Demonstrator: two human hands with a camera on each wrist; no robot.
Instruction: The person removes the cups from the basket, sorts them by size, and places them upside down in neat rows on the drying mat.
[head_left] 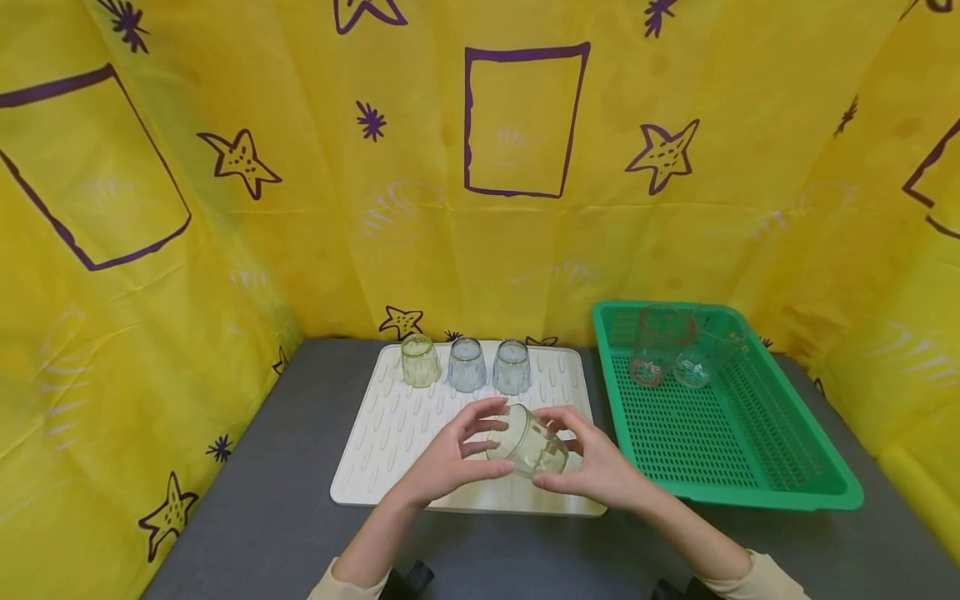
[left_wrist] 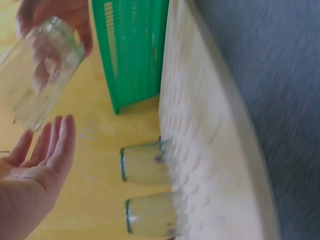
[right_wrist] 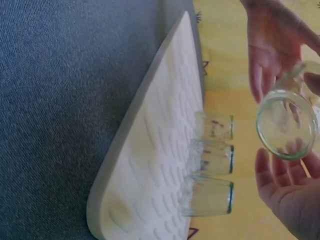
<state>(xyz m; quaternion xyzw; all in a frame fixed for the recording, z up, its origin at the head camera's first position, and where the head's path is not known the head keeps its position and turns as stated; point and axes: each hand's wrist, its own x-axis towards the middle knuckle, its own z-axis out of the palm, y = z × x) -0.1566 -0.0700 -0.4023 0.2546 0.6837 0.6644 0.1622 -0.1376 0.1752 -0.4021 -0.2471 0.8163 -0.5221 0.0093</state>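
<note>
Above the front part of a white ridged drying mat (head_left: 360, 467), a clear, faintly green drinking glass (head_left: 536, 446) is held tilted between both hands. My left hand (head_left: 457, 454) holds its left end, thumb below and fingers spread above. The right hand (head_left: 592, 462) grips the other end, thumb underneath. In the right wrist view, the open mouth of the glass (right_wrist: 287, 125) faces the camera. Along the mat's back edge stand three upside-down glasses: a yellowish one (head_left: 421, 361) and two bluish ones, the middle (head_left: 467, 365) and the right (head_left: 512, 367).
Right of the mat is a green slotted basket (head_left: 806, 417). A reddish-rimmed glass (head_left: 660, 342) and a clear glass (head_left: 708, 350) stand in its back part. A grey tabletop (head_left: 270, 467) lies beneath, and a yellow patterned curtain (head_left: 420, 225) surrounds the back and sides.
</note>
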